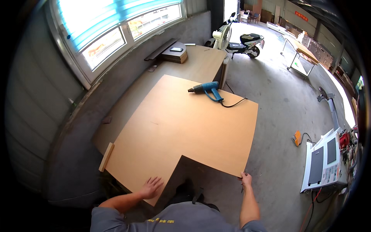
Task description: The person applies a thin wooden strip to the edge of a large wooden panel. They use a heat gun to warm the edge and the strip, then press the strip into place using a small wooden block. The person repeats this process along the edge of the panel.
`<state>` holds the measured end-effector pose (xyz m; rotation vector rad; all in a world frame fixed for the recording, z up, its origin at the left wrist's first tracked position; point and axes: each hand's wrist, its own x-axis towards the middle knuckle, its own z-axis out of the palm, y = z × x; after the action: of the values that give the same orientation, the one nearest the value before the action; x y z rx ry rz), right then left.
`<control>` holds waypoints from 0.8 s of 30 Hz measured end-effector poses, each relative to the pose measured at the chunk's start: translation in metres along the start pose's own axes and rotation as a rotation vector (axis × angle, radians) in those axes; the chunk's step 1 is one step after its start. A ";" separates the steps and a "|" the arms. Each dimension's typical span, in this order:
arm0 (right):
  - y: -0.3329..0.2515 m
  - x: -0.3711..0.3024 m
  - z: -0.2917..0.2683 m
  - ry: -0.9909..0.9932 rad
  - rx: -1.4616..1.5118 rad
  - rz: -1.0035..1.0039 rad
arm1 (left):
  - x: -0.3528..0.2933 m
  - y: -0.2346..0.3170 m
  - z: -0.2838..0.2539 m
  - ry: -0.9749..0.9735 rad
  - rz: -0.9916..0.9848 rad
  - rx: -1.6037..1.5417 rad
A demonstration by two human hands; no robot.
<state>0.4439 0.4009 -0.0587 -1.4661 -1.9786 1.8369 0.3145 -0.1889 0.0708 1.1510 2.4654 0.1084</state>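
A large L-shaped tan board (154, 127) lies on a table in front of me, its notch facing my body. My left hand (152, 188) rests on the board's near left arm with fingers spread, holding nothing. At the near right corner my right hand (246, 179) is closed around a thin dark stick-like tool, whose exact kind I cannot make out; the fingers are at the board's edge. A blue heat gun (206, 88) lies on the far part of the board, nozzle to the left, its black cord trailing right. A short wooden strip (106, 157) sits at the left edge.
Beyond the board, the worktop (201, 60) carries curved stacked pieces (176, 56) with a phone (176, 49) on top. A fan (222, 38) and a scooter (247, 44) stand behind. Right are a white machine (322, 162), an orange foot pedal (296, 138) and a wheeled table (301, 50).
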 end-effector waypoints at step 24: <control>-0.019 -0.002 0.013 0.104 -0.121 0.548 | 0.774 -0.141 -0.261 0.634 -0.051 -0.204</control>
<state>0.4257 0.3930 -0.0461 -2.2688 -1.7850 1.7758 -0.3335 0.3249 0.0150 1.0792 2.9205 0.8009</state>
